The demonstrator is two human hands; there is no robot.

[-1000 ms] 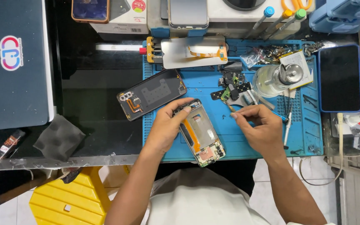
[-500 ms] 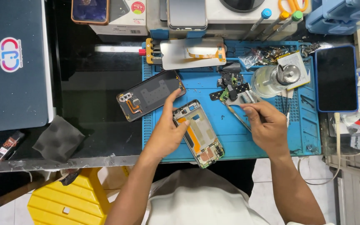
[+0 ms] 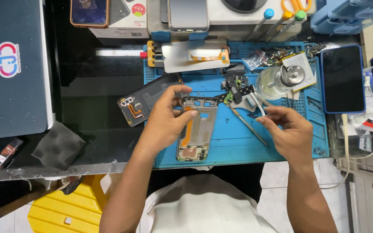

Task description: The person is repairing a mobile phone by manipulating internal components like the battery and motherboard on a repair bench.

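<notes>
My left hand (image 3: 167, 121) grips the left edge of an opened phone frame (image 3: 197, 131) with an orange flex cable, lying on the blue work mat (image 3: 238, 151). My right hand (image 3: 286, 131) hovers to the right of it with fingertips pinched together. Those fingertips are by the handle of a small white-bristled brush (image 3: 254, 102) and above a thin metal tool (image 3: 249, 126) on the mat. Whether the right hand holds either one is unclear. A dark back cover (image 3: 145, 101) lies just left of my left hand.
A glass bottle with a metal pump top (image 3: 277, 81) and small loose parts (image 3: 236, 86) sit at the back of the mat, beside a dark phone (image 3: 342, 77). A laptop (image 3: 11, 64) lies far left, a grey foam pad (image 3: 57, 146) near the bench edge, a yellow stool (image 3: 63, 207) below.
My left hand has turned the phone frame from a slant to nearly upright and shifted it slightly up. My right hand has drawn back to the right, away from the parts.
</notes>
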